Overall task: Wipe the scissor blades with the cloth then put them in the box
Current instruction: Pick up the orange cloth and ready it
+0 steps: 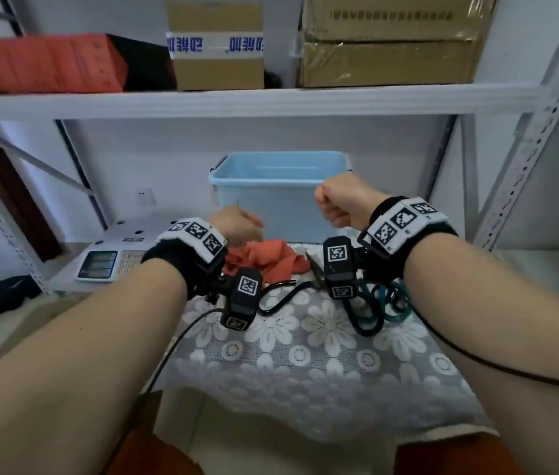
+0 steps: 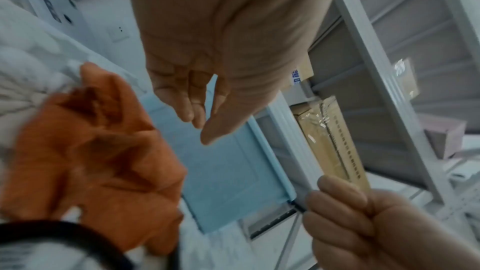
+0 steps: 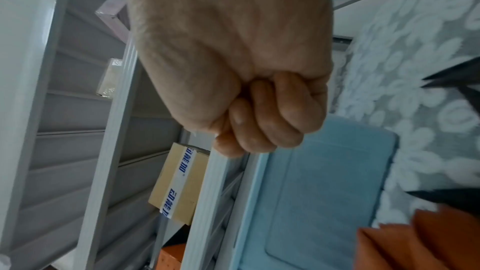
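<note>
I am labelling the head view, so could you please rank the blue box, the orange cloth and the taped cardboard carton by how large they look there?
1. blue box
2. taped cardboard carton, though it sits farther back, so its true size is unsure
3. orange cloth, partly hidden by the left hand

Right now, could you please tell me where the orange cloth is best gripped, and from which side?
Pinch a raised fold at the top of the orange cloth, coming straight down with the left hand above it: it lies bunched, with peaks standing up.
</note>
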